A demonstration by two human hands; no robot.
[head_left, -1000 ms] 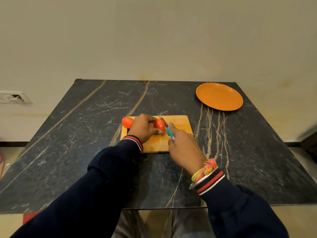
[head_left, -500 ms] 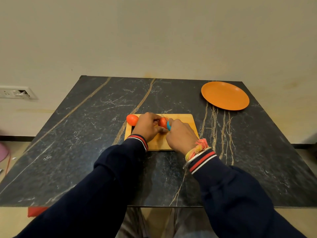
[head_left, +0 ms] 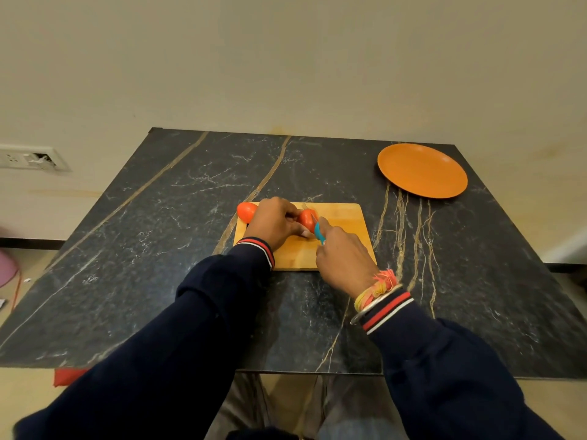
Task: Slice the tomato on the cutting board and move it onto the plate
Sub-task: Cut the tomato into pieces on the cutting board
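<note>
Noted from my remote seat: a wooden cutting board (head_left: 336, 246) lay on the dark marble-patterned worktop (head_left: 158, 249), near its front-centre. On the board, the left hand (head_left: 274, 225) was curled over a red tomato (head_left: 307, 219), its grip closed around the fruit's left side and pinning it to the board. The right hand (head_left: 344, 257) held a knife with a blue handle (head_left: 319, 234); its grip was wrapped tight on that handle, forefinger extended along the top. The blade met the tomato at its right side, though I could not tell how deep it sat, the fingers hiding most of it. A second tomato (head_left: 247, 211) rested at the board's far-left corner, just beside the left hand's knuckles, partly overhanging the edge. An orange plate (head_left: 422, 169) sat at the far-right of the worktop, well apart from the board, with nothing on it. Both forearms wore dark navy sleeves with red-and-white striped cuffs; the right wrist carried coloured threads (head_left: 378, 287) and a metal bangle (head_left: 365, 312). A wall socket (head_left: 31, 157) showed at left on the wall.
</note>
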